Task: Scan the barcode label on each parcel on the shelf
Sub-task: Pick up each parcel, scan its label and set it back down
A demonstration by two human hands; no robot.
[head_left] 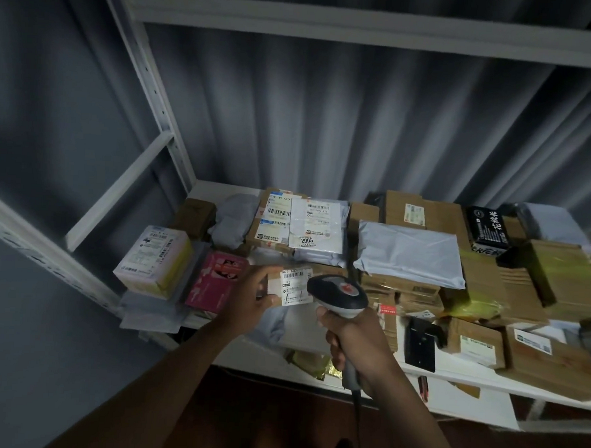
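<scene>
- Step in hand: scanning one small parcel (pixel 289 286), held just above the shelf (pixel 457 374) near the middle of its front edge.
- Left hand (pixel 250 298) grips the parcel by its left end, fingers curled round it, white label (pixel 296 286) facing up.
- Right hand (pixel 356 341) is wrapped round the handle of the scanner (pixel 338 293); its head sits just beside the label's right edge, partly covering it.
- Judgement: the head looks too close and off to one side. Drawing it back and aiming squarely at the barcode strip along the label's top should give a clean read. Keep the thumb off the bars and the label flat.
- Materials: parcel is rigid card, label matte paper. Scanner is smooth dark and grey plastic with a red mark on top, rounded head, cable trailing below.
- Remaining stock: brown cartons (pixel 485 340) toward the right end, a soft grey mailer (pixel 411 252) mid-shelf, a pink box (pixel 213 281) and a pale box (pixel 153 261) at the left end. Labels not all face up, so some would need turning.
</scene>
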